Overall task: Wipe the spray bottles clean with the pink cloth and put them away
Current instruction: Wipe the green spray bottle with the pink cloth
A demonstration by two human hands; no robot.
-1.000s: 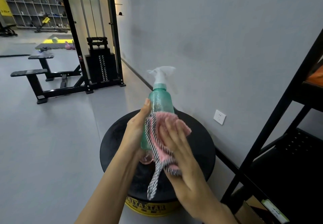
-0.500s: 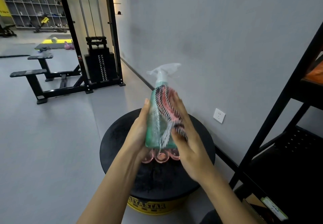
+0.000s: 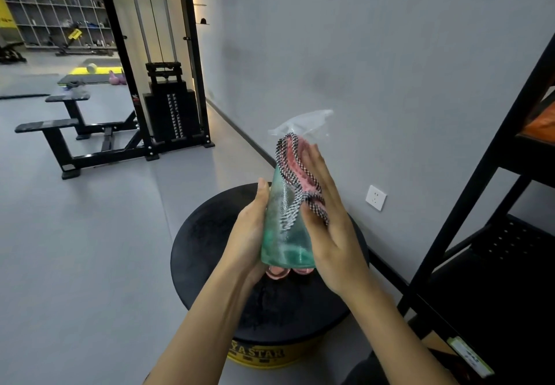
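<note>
A green spray bottle with a clear trigger head is held up above a round black stool. My left hand grips the bottle from the left, thumb up along its side and fingers curled under its base. With straight fingers, my right hand presses the pink cloth with black-and-white edging against the bottle's upper right side and neck. The cloth's edge hangs down over the bottle's front.
The black round stool with a yellow base stands under my hands. A black metal rack rises at the right. A grey wall with a white socket is behind. A weight machine and bench stand far left.
My right hand has slid the cloth upward, from the bottle's lower body to its shoulder and neck. The bottle has risen a little and tilted slightly right.
</note>
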